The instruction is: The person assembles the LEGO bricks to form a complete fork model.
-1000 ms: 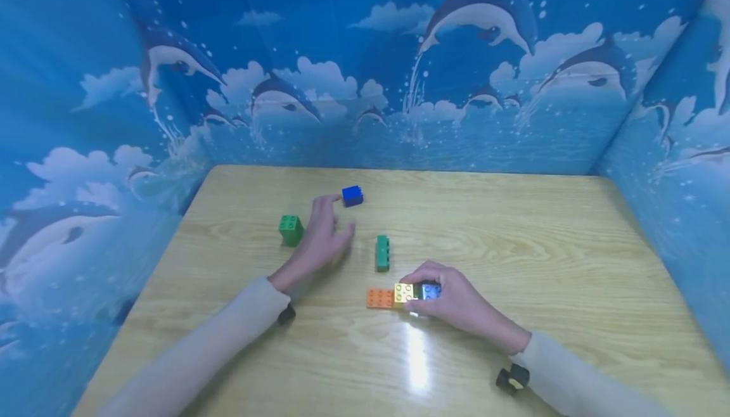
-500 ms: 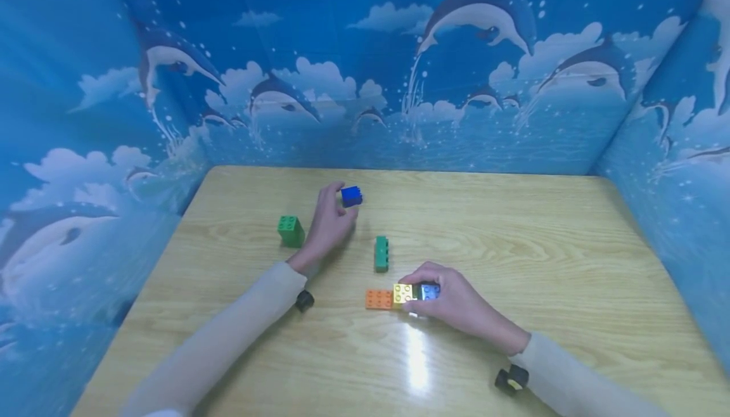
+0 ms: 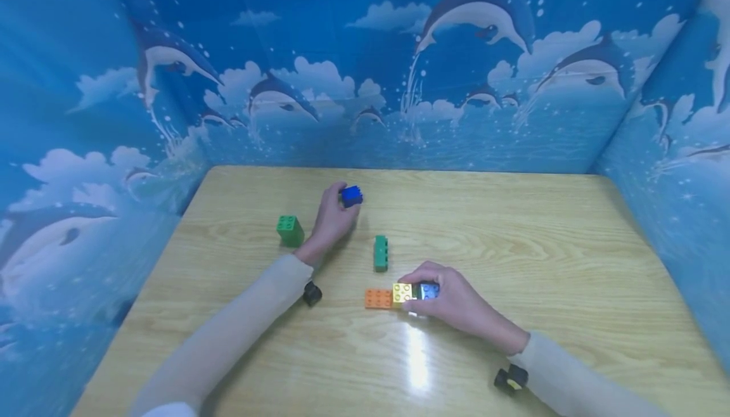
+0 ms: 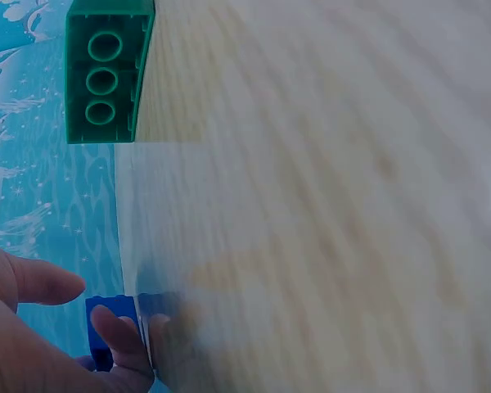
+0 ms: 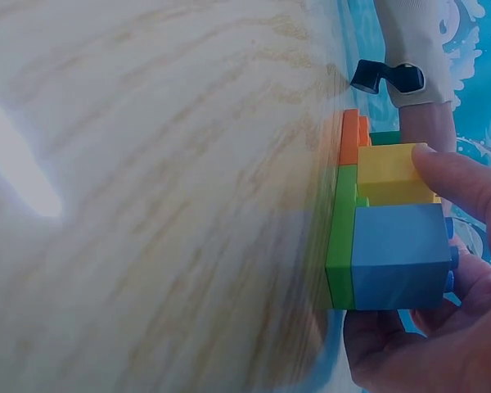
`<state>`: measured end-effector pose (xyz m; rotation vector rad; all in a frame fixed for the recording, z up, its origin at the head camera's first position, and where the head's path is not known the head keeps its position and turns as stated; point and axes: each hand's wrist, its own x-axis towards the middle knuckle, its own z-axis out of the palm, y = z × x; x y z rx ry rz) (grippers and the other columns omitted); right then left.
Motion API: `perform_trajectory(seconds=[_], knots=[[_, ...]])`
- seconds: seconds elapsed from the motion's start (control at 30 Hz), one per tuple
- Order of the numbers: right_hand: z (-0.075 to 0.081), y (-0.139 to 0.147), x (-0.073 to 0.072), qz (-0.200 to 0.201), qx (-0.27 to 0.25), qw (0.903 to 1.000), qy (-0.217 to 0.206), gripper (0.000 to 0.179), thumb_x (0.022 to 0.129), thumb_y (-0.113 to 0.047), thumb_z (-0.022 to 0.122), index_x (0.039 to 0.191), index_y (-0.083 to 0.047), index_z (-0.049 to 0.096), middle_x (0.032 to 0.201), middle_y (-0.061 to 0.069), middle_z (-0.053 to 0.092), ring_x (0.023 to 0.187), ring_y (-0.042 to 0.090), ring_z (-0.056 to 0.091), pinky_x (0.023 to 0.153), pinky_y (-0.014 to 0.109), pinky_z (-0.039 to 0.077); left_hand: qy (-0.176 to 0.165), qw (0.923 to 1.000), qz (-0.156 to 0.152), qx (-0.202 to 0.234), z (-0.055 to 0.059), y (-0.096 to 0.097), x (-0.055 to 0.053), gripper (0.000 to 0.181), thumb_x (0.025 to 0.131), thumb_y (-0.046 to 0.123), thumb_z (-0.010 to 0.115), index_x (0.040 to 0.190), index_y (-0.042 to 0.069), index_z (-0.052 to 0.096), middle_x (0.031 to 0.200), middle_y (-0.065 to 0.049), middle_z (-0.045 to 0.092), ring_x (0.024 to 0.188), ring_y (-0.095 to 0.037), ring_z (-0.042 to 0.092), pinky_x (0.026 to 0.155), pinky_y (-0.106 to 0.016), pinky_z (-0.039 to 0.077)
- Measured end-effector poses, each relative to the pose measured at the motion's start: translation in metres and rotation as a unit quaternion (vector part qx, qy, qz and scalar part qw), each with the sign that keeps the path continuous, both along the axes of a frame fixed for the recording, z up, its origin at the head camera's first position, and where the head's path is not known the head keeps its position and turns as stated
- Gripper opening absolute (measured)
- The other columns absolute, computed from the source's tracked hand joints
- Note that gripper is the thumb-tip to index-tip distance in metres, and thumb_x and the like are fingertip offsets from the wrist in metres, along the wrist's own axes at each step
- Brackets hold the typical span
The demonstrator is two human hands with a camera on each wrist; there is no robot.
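At the back of the table my left hand point(image 3: 336, 217) pinches a dark blue toy building brick point(image 3: 352, 196), whose studs point right. In the left wrist view a fingertip covers part of that blue brick point(image 4: 98, 315). My right hand point(image 3: 453, 296) grips a yellow building brick point(image 3: 402, 293), thumb on one side and fingers on the other. The yellow brick sits on a flat green brick point(image 5: 340, 237) beside a lighter blue brick point(image 5: 398, 255). An orange brick point(image 3: 379, 298) lies against the left end of this group.
Between the hands a dark green brick point(image 3: 381, 253) lies on its side. A tall light green brick stack point(image 3: 291, 231) stands left of my left wrist. The wood-grain table point(image 3: 513, 227) is bordered by a blue dolphin-print curtain point(image 3: 342, 138) at the back and sides.
My left hand has moved forward and right, and its fingers have closed round the dark blue brick. The right hand keeps its grip on the yellow brick in place.
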<state>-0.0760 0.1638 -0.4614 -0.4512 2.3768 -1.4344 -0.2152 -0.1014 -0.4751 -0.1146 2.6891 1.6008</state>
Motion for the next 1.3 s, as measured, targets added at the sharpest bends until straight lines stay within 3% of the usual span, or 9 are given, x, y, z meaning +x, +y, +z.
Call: perform_trajectory(seconds=[0.17, 0.37, 0.63, 0.8, 1.07, 1.3], knots=[[0.0, 0.0, 0.0, 0.001, -0.004, 1.0, -0.002, 0.039, 0.086, -0.024, 0.095, 0.123, -0.019, 0.081, 0.116, -0.004, 0.073, 0.111, 0.022, 0.067, 0.098, 0.045, 0.058, -0.02, 0.9995, 0.022, 0.006, 0.0, 0.0, -0.003, 0.061, 0.107, 0.012, 0.065, 0.162, 0.001, 0.042, 0.164, -0.023, 0.043, 0.154, -0.039, 0.039, 0.127, -0.049, 0.033], [-0.001, 0.0, 0.001, 0.0, 0.001, 1.0, 0.0, 0.039, 0.086, -0.025, 0.095, 0.122, -0.02, 0.082, 0.115, -0.005, 0.073, 0.112, 0.021, 0.067, 0.1, 0.046, 0.057, -0.031, 0.9989, 0.034, 0.004, -0.001, 0.002, -0.006, 0.059, 0.107, 0.014, 0.066, 0.161, 0.003, 0.044, 0.16, -0.021, 0.045, 0.152, -0.039, 0.043, 0.126, -0.05, 0.036], [0.001, 0.0, 0.001, 0.0, -0.001, 1.0, 0.002, 0.04, 0.086, -0.025, 0.095, 0.123, -0.019, 0.081, 0.116, -0.005, 0.073, 0.112, 0.022, 0.067, 0.101, 0.047, 0.057, -0.016, 0.9984, 0.045, -0.031, 0.001, 0.005, -0.01, 0.047, 0.103, 0.005, 0.069, 0.148, -0.002, 0.056, 0.148, -0.022, 0.056, 0.142, -0.039, 0.053, 0.121, -0.049, 0.043], [0.002, 0.001, 0.0, 0.0, 0.002, 1.0, 0.0, 0.039, 0.086, -0.027, 0.095, 0.123, -0.021, 0.081, 0.116, -0.006, 0.073, 0.113, 0.022, 0.066, 0.102, 0.049, 0.056, -0.011, 0.9986, 0.044, -0.027, 0.0, 0.005, -0.01, 0.041, 0.101, 0.004, 0.072, 0.14, -0.004, 0.061, 0.141, -0.024, 0.059, 0.135, -0.04, 0.058, 0.116, -0.049, 0.048], [0.001, 0.002, 0.0, 0.005, -0.002, 1.0, 0.001, 0.04, 0.086, -0.028, 0.095, 0.123, -0.021, 0.081, 0.116, -0.006, 0.073, 0.113, 0.022, 0.066, 0.101, 0.048, 0.056, -0.024, 0.9987, 0.041, 0.02, 0.001, 0.008, 0.001, 0.04, 0.102, 0.011, 0.076, 0.137, -0.003, 0.061, 0.129, -0.021, 0.065, 0.122, -0.036, 0.063, 0.105, -0.047, 0.055], [0.001, 0.003, 0.0, 0.002, -0.005, 0.9999, -0.01, 0.04, 0.087, -0.027, 0.095, 0.123, -0.02, 0.081, 0.117, -0.005, 0.074, 0.113, 0.023, 0.066, 0.099, 0.046, 0.056, -0.034, 0.9979, 0.047, 0.028, 0.003, 0.01, 0.011, 0.037, 0.101, 0.012, 0.076, 0.132, -0.001, 0.062, 0.12, -0.017, 0.067, 0.111, -0.032, 0.065, 0.096, -0.044, 0.058]])
